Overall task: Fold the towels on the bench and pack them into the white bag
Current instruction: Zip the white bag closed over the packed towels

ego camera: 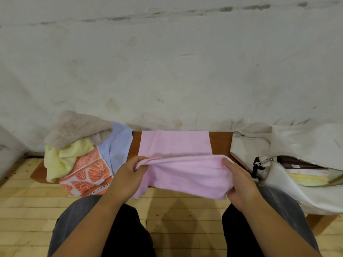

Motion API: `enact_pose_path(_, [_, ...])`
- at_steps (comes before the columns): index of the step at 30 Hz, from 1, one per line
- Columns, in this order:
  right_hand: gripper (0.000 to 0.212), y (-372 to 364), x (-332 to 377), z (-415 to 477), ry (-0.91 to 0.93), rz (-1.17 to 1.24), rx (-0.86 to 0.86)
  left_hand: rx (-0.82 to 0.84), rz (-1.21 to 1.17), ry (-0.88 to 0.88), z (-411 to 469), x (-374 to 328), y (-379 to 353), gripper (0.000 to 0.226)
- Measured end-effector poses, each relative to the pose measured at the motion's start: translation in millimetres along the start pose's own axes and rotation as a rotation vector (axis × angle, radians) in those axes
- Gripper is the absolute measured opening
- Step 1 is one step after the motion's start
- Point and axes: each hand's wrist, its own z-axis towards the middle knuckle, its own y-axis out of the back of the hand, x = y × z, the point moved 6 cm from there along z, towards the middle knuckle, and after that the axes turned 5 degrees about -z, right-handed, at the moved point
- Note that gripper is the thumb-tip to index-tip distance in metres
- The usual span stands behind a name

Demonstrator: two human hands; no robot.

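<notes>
Pinching near edge of pink towel, fingers of left hand and right hand; bare bench alongside.

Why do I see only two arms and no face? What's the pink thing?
The camera sits on a person's head and looks down, so no face shows. Their left hand and right hand each grip the near edge of a pink towel spread on a brown bench, to fold it. On the left waits a pile of unfolded towels. On the right lies an open white bag with folded towels already inside.
</notes>
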Motion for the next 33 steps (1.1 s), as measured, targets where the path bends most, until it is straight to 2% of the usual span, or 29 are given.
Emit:
enact_pose_path(3, [0.023,3,9,3,0.074,-0.021,-0.049,0.071,-0.151,0.088,-2,1,-3,0.020])
enact_pose_path(5, [0.018,3,19,5,0.166,-0.182,-0.082,0.114,-0.326,0.216,-1,6,-5,0.016])
enact_pose_path(8, [0.024,-6,39,2,0.291,-0.465,-0.111,0.158,-0.449,0.341,3,11,-2,0.030])
enact_pose_path(10, [0.028,-15,45,7,0.316,-0.614,-0.084,0.099,-0.387,0.326,14,12,6,0.025])
enact_pose_path(12, [0.031,-25,48,19,0.335,-0.788,-0.016,0.020,-0.210,0.301,29,10,16,0.021])
enact_pose_path(15, [0.032,-39,42,44,0.386,-1.042,0.142,0.060,0.234,0.218,62,12,17,0.035])
enact_pose_path(17, [0.031,-50,33,59,0.434,-1.246,0.255,0.116,0.373,0.145,83,17,9,0.038])
enact_pose_path(20, [0.049,-69,16,75,0.511,-1.506,0.428,0.214,0.397,0.060,101,17,-12,0.031])
enact_pose_path(23, [0.047,-77,3,87,0.499,-1.536,0.516,0.307,0.425,-0.002,115,22,-36,0.031])
enact_pose_path(27, [0.047,-70,-1,95,0.481,-1.677,0.496,0.340,0.541,0.023,127,40,-43,0.034])
enact_pose_path(30, [0.049,-58,4,92,0.476,-1.806,0.454,0.325,0.639,0.067,123,47,-39,0.046])
enact_pose_path(33, [0.048,-48,10,85,0.456,-1.845,0.433,0.328,0.645,0.101,113,49,-37,0.041])
